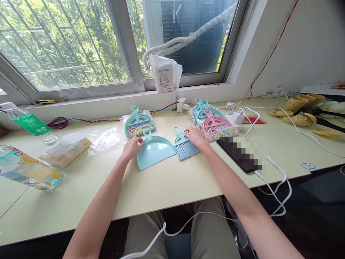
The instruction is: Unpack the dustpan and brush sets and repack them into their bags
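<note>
A light-blue dustpan lies on the table in front of me, its looped handle toward the window. My left hand grips its upper left edge, fingers closed there. Right beside the pan is a small light-blue hand brush with blue-grey bristles fanned toward me. My right hand is closed on the brush's right side near the handle; some fingertips are hidden. Behind the dustpan sits a wrapped teal dustpan-and-brush set. Beyond my right hand lie more wrapped sets, a pink one in front of teal ones.
A crumpled clear plastic bag, a tissue pack and two bottles, one large printed and one green-labelled, lie left. Right are a phone, white cables and wooden-looking utensils. The table's front edge is near my legs.
</note>
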`<state>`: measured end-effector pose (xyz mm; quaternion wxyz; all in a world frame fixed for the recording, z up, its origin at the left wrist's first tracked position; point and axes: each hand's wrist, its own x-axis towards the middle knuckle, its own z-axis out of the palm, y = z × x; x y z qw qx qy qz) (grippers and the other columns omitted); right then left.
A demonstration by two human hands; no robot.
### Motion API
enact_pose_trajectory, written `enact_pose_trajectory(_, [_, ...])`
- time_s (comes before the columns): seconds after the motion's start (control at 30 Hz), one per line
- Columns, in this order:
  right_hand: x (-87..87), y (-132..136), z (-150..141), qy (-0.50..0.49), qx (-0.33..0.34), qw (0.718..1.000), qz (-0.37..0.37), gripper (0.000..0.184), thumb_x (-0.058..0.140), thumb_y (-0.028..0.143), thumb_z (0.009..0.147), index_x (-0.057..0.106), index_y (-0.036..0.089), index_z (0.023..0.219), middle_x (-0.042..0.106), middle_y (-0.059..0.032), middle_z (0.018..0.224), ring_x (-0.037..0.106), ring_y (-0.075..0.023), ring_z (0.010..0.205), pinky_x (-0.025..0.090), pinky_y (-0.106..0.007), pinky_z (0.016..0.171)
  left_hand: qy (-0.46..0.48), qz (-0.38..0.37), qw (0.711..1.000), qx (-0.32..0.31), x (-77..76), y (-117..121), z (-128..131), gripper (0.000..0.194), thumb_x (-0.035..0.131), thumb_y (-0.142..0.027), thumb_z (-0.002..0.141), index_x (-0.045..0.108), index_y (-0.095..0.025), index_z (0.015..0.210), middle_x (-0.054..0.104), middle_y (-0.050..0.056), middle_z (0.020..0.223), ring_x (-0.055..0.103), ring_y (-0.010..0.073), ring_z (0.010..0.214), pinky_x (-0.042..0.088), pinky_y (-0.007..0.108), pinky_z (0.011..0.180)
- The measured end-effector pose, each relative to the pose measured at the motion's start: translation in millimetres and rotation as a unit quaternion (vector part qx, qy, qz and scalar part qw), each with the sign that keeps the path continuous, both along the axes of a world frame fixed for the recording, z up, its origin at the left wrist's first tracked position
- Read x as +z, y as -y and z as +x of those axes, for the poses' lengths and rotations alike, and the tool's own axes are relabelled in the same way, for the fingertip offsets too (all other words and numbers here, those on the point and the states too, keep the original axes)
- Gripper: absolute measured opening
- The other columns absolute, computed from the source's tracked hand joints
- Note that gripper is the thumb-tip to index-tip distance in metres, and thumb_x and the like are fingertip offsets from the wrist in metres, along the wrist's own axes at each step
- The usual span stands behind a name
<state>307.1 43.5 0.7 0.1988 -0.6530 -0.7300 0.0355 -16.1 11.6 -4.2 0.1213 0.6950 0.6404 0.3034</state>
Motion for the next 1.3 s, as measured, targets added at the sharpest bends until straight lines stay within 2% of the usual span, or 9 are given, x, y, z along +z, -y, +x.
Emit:
enact_pose_trajectory(0.17, [-3.5,-2.0,3.7,-0.003,0.014,1.000,0.007,0.011,0.068,0.023,0.079,0.073,0.020,0.088,0.066,-0.0096,0.105,0.055,-0.0257,0.107,0.040,-0.035,0.086,0.041,0.007,0.999,0.006,-4.9,-6.1,1.0,0.015,0.057,-0.036,0.075,0.061,-0.023,0.068,0.065,0.007,0.083,0.056,0.0264,0.081,0.042,0.035,0.078])
enact_pose_trajectory(0.3, [6.7,-3.5,8.5,-0.162,0.052,0.985,-0.008,0.013,0.066,0.021,0.078,0.071,0.018,0.090,0.070,-0.0064,0.096,0.061,-0.0187,0.089,0.043,-0.032,0.082,0.170,0.006,0.984,0.057,-3.8,-13.3,-2.4,0.017,0.057,-0.037,0.074,0.061,-0.022,0.079,0.062,0.005,0.074,0.056,0.0240,0.076,0.043,0.036,0.076])
enact_pose_trajectory(0.47, [16.0,4.3,-7.3,-0.446,0.204,0.867,-0.083,0.028,0.068,0.037,0.074,0.068,0.017,0.093,0.069,-0.0028,0.084,0.059,-0.0123,0.066,0.046,-0.027,0.067,0.311,-0.001,0.949,0.047,1.7,-13.0,2.1,0.029,0.060,-0.043,0.072,0.065,-0.018,0.085,0.066,0.006,0.087,0.059,0.0241,0.087,0.045,0.035,0.080])
enact_pose_trajectory(0.53, [13.3,10.4,-23.6,-0.474,0.199,0.854,-0.085,0.026,0.069,0.037,0.072,0.068,0.017,0.089,0.068,-0.0019,0.077,0.058,-0.0121,0.061,0.046,-0.026,0.064,0.333,-0.027,0.942,0.004,4.8,-5.4,13.6,0.036,0.060,-0.050,0.073,0.067,-0.017,0.083,0.067,0.007,0.089,0.059,0.0261,0.091,0.045,0.036,0.082])
enact_pose_trajectory(0.73, [10.8,33.7,-58.7,-0.259,0.197,0.940,0.104,0.009,0.060,0.026,0.084,0.065,0.018,0.084,0.067,-0.0047,0.086,0.058,-0.0173,0.081,0.045,-0.031,0.079,0.259,-0.099,0.951,-0.140,16.8,23.5,50.5,0.051,0.060,-0.057,0.075,0.066,-0.017,0.106,0.066,0.008,0.109,0.057,0.0291,0.104,0.045,0.037,0.087])
enact_pose_trajectory(0.9, [16.1,42.5,-62.1,-0.123,0.181,0.964,0.152,0.013,0.058,0.025,0.087,0.062,0.018,0.077,0.062,-0.0090,0.094,0.053,-0.0251,0.101,0.042,-0.040,0.090,0.242,-0.115,0.945,-0.188,22.8,28.7,54.0,0.052,0.062,-0.054,0.075,0.063,-0.017,0.111,0.064,0.008,0.112,0.057,0.0271,0.104,0.045,0.035,0.085])
enact_pose_trajectory(0.97, [12.9,40.3,-62.5,-0.147,0.190,0.962,0.127,0.008,0.059,0.024,0.086,0.063,0.018,0.090,0.061,-0.0104,0.106,0.054,-0.0241,0.104,0.043,-0.039,0.091,0.233,-0.125,0.945,-0.191,22.2,28.5,54.9,0.052,0.064,-0.054,0.072,0.064,-0.016,0.108,0.065,0.007,0.106,0.057,0.0254,0.098,0.045,0.033,0.081])
enact_pose_trajectory(1.1, [2.4,30.2,-60.7,-0.267,0.210,0.940,-0.018,0.041,0.060,0.028,0.085,0.052,0.018,0.124,0.059,-0.0122,0.123,0.059,-0.0221,0.106,0.046,-0.036,0.090,0.214,-0.129,0.948,-0.198,17.9,28.1,58.6,0.048,0.058,-0.057,0.076,0.065,-0.014,0.097,0.063,0.006,0.092,0.054,0.0207,0.084,0.041,0.029,0.071])
enact_pose_trajectory(1.3, [-2.9,22.5,-56.3,-0.401,0.234,0.857,-0.223,0.036,0.065,0.042,0.079,0.069,0.015,0.103,0.070,-0.0088,0.109,0.064,-0.0253,0.103,0.048,-0.034,0.089,0.188,-0.130,0.950,-0.212,9.5,26.6,61.5,0.045,0.053,-0.057,0.079,0.062,-0.013,0.079,0.051,0.000,0.070,0.043,0.0137,0.066,0.032,0.025,0.060])
